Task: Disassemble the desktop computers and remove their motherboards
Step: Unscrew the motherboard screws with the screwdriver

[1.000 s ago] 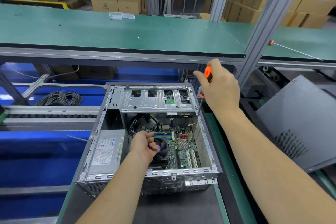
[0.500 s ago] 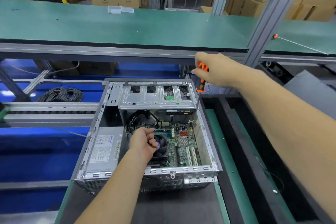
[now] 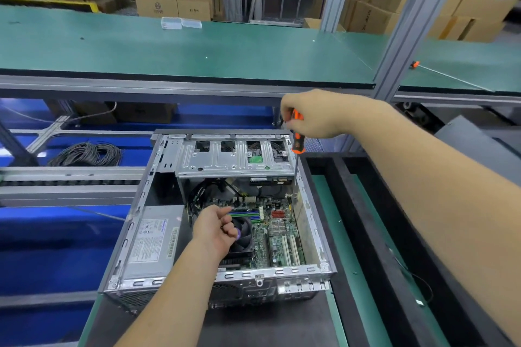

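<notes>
Inside the open desktop case [image 3: 306, 207], motherboard [image 3: 277, 229] still flat on the floor. Right hand [image 3: 315, 115] grips the screwdriver [image 3: 297, 139] at 1 o'clock; left hand [image 3: 215, 229] curled, pinching something purple by the fan [image 3: 244, 236]. I'd keep the shaft dead vertical so the tip doesn't slip.

screwdriver [image 3: 297, 144] orange/blk | motherboard [image 3: 277, 236] grn (red heatsink) | case [image 3: 236, 162] silver

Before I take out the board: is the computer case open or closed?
Open. The computer case has no side cover on top, so the motherboard and power supply inside are visible.
</notes>
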Motion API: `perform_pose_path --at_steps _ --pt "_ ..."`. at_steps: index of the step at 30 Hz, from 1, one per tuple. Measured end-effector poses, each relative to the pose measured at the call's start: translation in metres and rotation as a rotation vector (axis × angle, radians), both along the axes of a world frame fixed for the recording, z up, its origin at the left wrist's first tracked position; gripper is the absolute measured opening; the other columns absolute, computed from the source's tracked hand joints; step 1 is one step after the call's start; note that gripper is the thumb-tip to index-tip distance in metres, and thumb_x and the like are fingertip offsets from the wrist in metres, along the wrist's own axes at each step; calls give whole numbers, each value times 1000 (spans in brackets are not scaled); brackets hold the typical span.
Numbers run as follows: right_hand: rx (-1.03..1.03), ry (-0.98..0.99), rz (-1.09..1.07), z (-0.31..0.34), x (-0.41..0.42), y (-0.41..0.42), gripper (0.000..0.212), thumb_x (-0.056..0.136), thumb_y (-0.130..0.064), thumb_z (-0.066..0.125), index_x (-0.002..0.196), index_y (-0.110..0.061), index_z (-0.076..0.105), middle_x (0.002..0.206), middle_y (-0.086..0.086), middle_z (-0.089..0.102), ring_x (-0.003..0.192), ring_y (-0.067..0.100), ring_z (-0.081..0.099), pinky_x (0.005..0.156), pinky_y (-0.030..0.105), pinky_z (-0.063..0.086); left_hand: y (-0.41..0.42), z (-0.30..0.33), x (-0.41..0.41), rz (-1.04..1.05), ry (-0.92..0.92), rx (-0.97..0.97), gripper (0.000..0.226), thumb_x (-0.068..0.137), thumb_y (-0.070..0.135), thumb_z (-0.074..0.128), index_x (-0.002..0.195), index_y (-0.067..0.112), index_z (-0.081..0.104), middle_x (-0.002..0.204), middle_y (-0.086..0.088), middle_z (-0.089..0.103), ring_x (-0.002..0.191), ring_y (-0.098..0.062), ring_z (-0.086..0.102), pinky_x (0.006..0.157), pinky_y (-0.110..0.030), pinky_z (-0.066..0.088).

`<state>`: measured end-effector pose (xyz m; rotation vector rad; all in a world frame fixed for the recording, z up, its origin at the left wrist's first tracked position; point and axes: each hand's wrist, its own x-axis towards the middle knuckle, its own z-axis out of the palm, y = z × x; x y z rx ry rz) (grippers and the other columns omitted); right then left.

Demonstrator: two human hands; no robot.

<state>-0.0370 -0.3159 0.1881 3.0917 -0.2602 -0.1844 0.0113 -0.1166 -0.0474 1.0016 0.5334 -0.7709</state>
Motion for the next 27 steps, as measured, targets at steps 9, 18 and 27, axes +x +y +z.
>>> perform_pose_path --at_steps 9,18,27 --pt "-28 5 -5 1 -1 9 15 97 -30 56 104 -17 58 101 6 61 84 24 53 74 35 45 2 -2 1 37 15 -52 19 94 3 37 100 1 54 67 -3 30 53 -14 16 35 -19 21" --pt "27 19 15 3 -5 9 7 100 -28 51 103 -22 52 103 2 60 86 22 53 76 35 43 -27 29 -7 -301 -548 225 19 95 18 66 110 8 71 64 20 33 45 -8 34 44 -22 29" --pt "-71 -63 -101 4 -7 25 50 96 -64 43 89 -15 49 85 5 51 74 24 51 68 37 42 -93 92 -8 -496 -1328 412 24 95 31 66 88 8 64 60 7 44 45 -5 37 44 -19 28"
